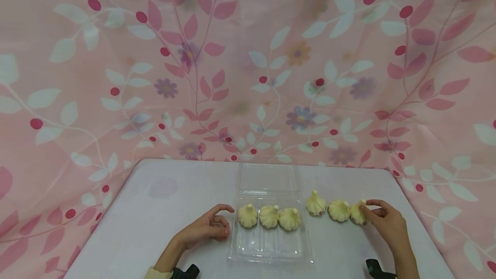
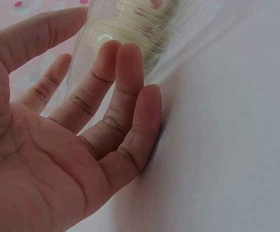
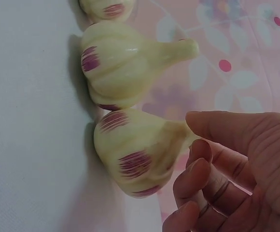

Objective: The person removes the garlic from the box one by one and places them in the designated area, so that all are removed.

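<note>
Three pale garlic bulbs (image 1: 269,216) sit in a row inside an open clear plastic box (image 1: 270,251). My left hand (image 1: 209,227) rests at the box's left side with loosely bent fingers and an empty palm; in the left wrist view its fingertips overlap the box wall (image 2: 82,46). To the right of the box, three more bulbs stand on the table. My right hand (image 1: 387,221) pinches the rightmost garlic bulb (image 1: 357,213) at its stem. Purple streaks mark this bulb (image 3: 135,154) in the right wrist view, where it touches its neighbour (image 3: 113,67).
The box's clear lid (image 1: 268,178) lies folded back toward the far edge of the white table (image 1: 174,197). One bulb (image 1: 315,203) stands just right of the box, beside the middle one (image 1: 339,211). A pink floral cloth (image 1: 240,68) hangs behind the table.
</note>
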Action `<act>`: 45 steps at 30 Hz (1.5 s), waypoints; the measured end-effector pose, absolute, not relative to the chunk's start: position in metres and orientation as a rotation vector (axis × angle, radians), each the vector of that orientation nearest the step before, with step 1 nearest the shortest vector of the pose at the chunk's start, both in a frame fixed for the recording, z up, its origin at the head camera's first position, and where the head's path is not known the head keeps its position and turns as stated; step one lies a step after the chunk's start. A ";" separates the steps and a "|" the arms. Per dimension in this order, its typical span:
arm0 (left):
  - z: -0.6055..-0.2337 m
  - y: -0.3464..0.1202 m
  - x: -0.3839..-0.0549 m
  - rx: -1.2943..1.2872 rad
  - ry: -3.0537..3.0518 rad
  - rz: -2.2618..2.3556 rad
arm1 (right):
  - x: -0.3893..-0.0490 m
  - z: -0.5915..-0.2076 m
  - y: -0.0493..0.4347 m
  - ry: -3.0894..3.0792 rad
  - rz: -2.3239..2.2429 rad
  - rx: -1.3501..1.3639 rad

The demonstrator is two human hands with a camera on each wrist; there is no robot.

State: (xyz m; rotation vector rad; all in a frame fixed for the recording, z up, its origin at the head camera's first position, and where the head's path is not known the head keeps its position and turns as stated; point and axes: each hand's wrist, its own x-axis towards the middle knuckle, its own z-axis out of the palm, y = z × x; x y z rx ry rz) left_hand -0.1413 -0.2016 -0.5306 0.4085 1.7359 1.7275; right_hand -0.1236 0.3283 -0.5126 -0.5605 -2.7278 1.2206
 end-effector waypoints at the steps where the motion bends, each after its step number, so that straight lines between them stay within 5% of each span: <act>1: -0.531 -0.202 -0.141 0.410 1.733 1.728 | -0.123 -0.511 0.328 -2.728 1.221 -0.559; 45: -0.532 -0.203 -0.141 0.435 1.745 1.730 | -0.112 -0.472 0.282 -2.603 1.233 -0.351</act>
